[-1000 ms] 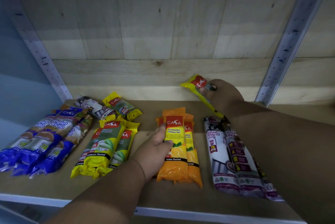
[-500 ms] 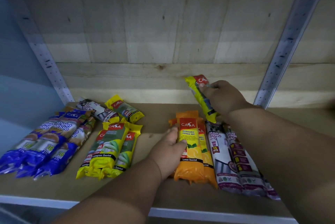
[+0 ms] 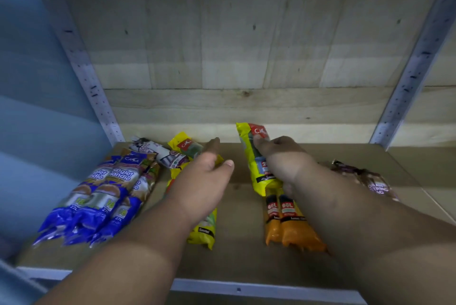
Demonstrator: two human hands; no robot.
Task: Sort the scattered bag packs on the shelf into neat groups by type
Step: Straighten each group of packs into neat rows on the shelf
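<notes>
Two hands over the sorted bag packs

Both hands work above the brown wooden shelf (image 3: 237, 250). The right hand (image 3: 283, 159) grips a yellow plastic bag pack with a red label (image 3: 254, 168), lifted over the far end of the two orange plastic packs (image 3: 288, 225). To the left of those orange packs, the left hand (image 3: 204, 181) reaches with straight, relaxed fingers, holding nothing, above the yellow-green packs (image 3: 204, 233). Farther left lie the blue singlet-handle packs (image 3: 98, 201).

Right hand (image 3: 283, 161) grips a yellow pack (image 3: 254, 171); left hand (image 3: 204, 176) hovers open.
</notes>
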